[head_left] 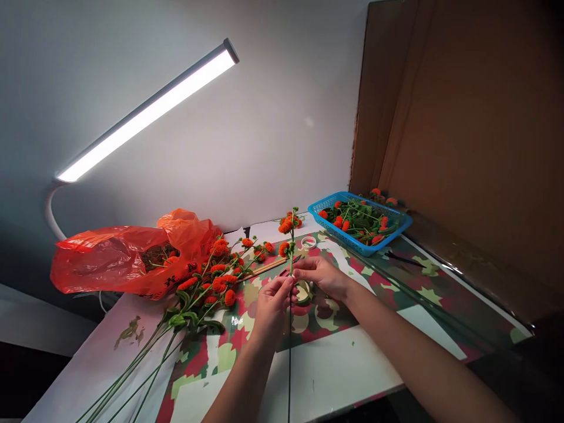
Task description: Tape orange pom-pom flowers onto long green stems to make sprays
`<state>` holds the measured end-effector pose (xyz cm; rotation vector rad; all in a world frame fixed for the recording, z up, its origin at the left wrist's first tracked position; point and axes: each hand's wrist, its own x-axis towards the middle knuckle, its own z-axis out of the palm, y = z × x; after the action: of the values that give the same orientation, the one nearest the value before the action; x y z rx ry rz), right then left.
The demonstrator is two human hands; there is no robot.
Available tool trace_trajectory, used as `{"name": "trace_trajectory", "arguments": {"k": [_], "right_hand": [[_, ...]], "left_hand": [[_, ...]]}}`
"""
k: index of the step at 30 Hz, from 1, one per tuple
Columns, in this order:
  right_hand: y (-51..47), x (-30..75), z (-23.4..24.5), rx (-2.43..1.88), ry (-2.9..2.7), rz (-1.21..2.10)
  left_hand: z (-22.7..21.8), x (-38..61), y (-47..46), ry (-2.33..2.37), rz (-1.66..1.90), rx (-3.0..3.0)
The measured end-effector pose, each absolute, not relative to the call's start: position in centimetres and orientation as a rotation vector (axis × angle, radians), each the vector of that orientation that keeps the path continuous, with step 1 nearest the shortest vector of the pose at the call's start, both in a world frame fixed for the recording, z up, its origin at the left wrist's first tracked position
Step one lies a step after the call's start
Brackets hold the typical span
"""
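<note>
Upright between my hands stands an artificial flower stem with fuzzy orange blooms and small green buds at its top. My left hand pinches the stem between thumb and fingers. Just above it, my right hand has its thumb and fingertips closed around the same stem. Below my hands the thin dark stalk runs straight down past the table's front. A roll of green tape shows behind the hands, partly hidden; whether a hand touches it I cannot tell.
Finished-looking orange flowers lie at left beside a red plastic bag. A blue basket of flower pieces stands at the back right. A white tape roll sits behind my hands. A lit lamp hangs above; cardboard walls the right.
</note>
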<state>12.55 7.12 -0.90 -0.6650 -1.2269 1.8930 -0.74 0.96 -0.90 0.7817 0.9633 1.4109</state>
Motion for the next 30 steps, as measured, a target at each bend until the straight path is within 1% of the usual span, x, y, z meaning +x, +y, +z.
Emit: {"name": "trace_trajectory", "arguments": {"k": [4, 8, 10, 13, 16, 20, 25, 30], "right_hand": [[7.2, 13.0, -0.7, -0.593, -1.295, 1.993], [7.2, 13.1, -0.3, -0.542, -1.42, 1.96], [7.2, 13.1, -0.1, -0.622, -1.408, 1.885], [7.3, 13.1, 0.0, -0.751, -1.437, 1.741], [7.5, 13.1, -0.2, -0.79, -1.489, 1.63], [7.4, 12.7, -0.5, -0.746, -1.44, 1.603], [7.0, 12.3, -0.1, -0.707, -1.393, 1.622], [7.2, 12.9, 0.6, -0.83, -1.57, 1.425]], "left_hand": [[-0.7, -0.7, 0.9, 0.916, 1.314, 0.719], [-1.2, -0.5, 1.1, 0.879, 1.204, 0.635], [-1.5, -0.4, 1.1, 0.927, 1.231, 0.684], [-1.4, -0.3, 0.8, 1.122, 1.323, 0.948], [-1.0, -0.2, 0.5, 1.242, 1.394, 1.148], [-0.6, 0.2, 0.6, 1.125, 1.464, 0.985], [-1.2, 0.4, 0.9, 1.045, 1.489, 0.801], [-1.7, 0.3, 0.7, 1.064, 1.522, 0.876]]}}
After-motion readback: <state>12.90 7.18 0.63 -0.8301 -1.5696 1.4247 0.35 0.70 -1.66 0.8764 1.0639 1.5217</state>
